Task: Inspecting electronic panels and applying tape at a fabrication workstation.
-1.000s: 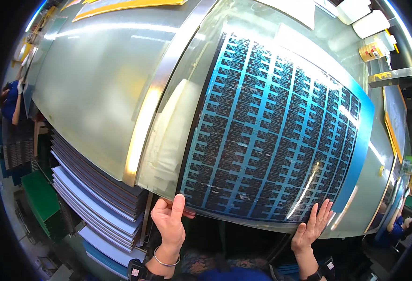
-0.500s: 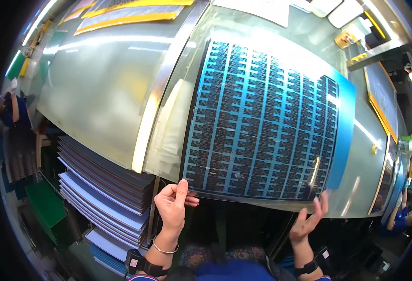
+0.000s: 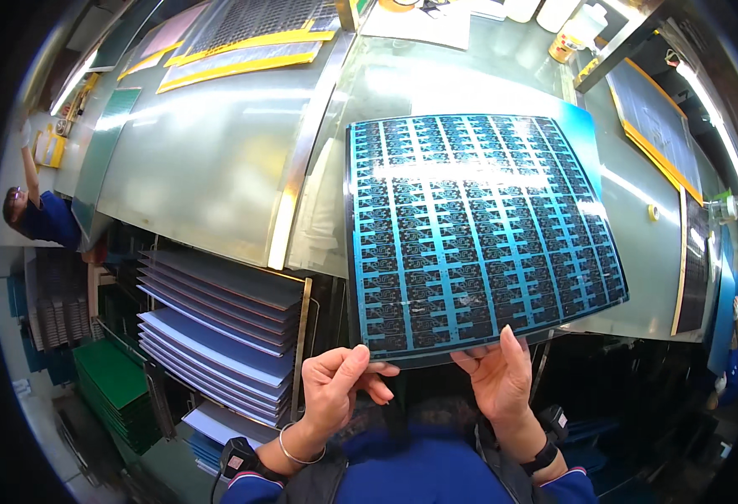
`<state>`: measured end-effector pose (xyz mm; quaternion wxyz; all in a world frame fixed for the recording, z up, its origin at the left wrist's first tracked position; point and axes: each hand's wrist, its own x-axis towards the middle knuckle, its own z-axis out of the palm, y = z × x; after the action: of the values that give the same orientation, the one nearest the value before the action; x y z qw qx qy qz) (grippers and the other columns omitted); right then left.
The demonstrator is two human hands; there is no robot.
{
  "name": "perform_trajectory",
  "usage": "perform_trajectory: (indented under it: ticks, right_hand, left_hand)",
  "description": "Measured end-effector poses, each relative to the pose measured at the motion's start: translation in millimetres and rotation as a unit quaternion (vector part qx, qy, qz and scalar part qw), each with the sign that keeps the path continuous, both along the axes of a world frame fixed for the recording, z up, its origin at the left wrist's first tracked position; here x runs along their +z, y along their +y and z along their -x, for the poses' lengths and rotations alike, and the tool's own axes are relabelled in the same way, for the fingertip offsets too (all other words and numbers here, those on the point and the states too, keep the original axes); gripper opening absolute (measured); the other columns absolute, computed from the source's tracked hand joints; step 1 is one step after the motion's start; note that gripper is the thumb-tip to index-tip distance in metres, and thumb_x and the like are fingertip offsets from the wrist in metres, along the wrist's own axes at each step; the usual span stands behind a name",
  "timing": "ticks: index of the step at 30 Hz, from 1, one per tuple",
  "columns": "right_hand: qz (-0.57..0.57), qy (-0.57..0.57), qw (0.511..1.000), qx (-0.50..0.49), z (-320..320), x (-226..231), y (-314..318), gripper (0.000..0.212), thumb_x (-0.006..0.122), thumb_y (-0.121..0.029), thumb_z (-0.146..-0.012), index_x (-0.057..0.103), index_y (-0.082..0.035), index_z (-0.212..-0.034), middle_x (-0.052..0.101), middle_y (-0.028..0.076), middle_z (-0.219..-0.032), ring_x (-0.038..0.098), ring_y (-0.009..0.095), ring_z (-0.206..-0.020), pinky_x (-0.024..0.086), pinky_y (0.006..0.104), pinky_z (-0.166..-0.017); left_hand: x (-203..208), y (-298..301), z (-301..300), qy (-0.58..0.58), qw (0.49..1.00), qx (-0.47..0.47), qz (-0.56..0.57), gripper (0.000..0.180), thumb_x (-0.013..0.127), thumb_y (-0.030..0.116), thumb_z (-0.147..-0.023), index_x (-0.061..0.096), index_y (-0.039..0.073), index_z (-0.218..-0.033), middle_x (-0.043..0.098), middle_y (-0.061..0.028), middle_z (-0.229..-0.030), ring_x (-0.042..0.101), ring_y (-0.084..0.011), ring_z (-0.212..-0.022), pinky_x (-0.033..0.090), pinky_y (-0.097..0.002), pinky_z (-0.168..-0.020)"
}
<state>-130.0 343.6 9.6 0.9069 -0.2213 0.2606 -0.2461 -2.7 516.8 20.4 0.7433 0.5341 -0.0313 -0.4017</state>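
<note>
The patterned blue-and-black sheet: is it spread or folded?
Spread: the sheet shows its grid broadly, with no fold visible; the left hand and right hand hold its near edge.

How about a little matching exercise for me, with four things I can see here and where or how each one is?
Things:
1. patterned sheet
2. bracelet
3. green boards
4. small yellow ring

Places and states:
A. stacked, low at the picture's left
B. lying on the tabletop at the picture's right
C. gripped at its near edge by the left hand and the right hand
D. silvery and worn

Pairs: 1-C, 2-D, 3-A, 4-B
</note>
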Motion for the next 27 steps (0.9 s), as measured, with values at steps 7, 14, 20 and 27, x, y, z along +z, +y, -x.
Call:
perform_trajectory:
  ticks: [7, 14, 20, 27]
  right_hand:
    - [0.035, 0.044, 0.998, 0.000, 0.8, 12.7, -2.7, 0.027, 0.040, -0.014, -0.100, 0.047, -0.003, -0.124, 0.062, 0.018, -0.116, 0.064, 0.032, -0.105, 0.056, 0.0483, -0.088]
    - [0.031, 0.037, 0.999, 0.016, -2.1, 15.9, -7.6, 0.029, 0.039, -0.013, -0.099, 0.047, 0.000, -0.123, 0.062, 0.019, -0.116, 0.064, 0.032, -0.105, 0.056, 0.0486, -0.089]
    - [-0.069, 0.037, 0.996, 0.050, -8.9, -9.0, -18.9, 0.033, 0.041, -0.012, -0.095, 0.052, 0.007, -0.119, 0.060, 0.021, -0.119, 0.058, 0.033, -0.114, 0.043, 0.0513, -0.101]
    - [-0.032, -0.056, 0.996, 0.063, 13.3, -45.9, -21.9, 0.037, 0.042, 0.001, -0.077, 0.055, 0.001, -0.112, 0.061, 0.014, -0.111, 0.059, 0.026, -0.107, 0.045, 0.0429, -0.099]
  left_hand:
    - [7.2, -0.3, 0.4, 0.000, 1.000, -0.009, 0.001, 0.033, 0.052, 0.019, -0.098, 0.064, -0.008, -0.086, 0.069, -0.0240, -0.085, 0.067, -0.0193, -0.057, 0.056, -0.0288, -0.051]
    - [15.9, -4.3, 0.4, -0.015, 0.998, -0.003, -0.054, 0.033, 0.054, 0.018, -0.096, 0.062, -0.004, -0.074, 0.067, -0.0181, -0.071, 0.063, -0.0168, -0.052, 0.050, -0.0260, -0.046]
    - [13.7, -22.9, -16.6, -0.628, 0.744, -0.049, -0.224, 0.029, 0.084, 0.020, -0.069, 0.061, 0.002, -0.069, 0.060, -0.0085, -0.064, 0.057, -0.0219, -0.054, 0.046, -0.0306, -0.051]
    - [19.6, -95.1, 1.6, -0.775, 0.519, -0.325, -0.158, 0.034, 0.065, 0.013, -0.080, 0.059, -0.004, -0.109, 0.061, -0.0213, -0.115, 0.062, -0.0327, -0.104, 0.053, -0.0384, -0.082]
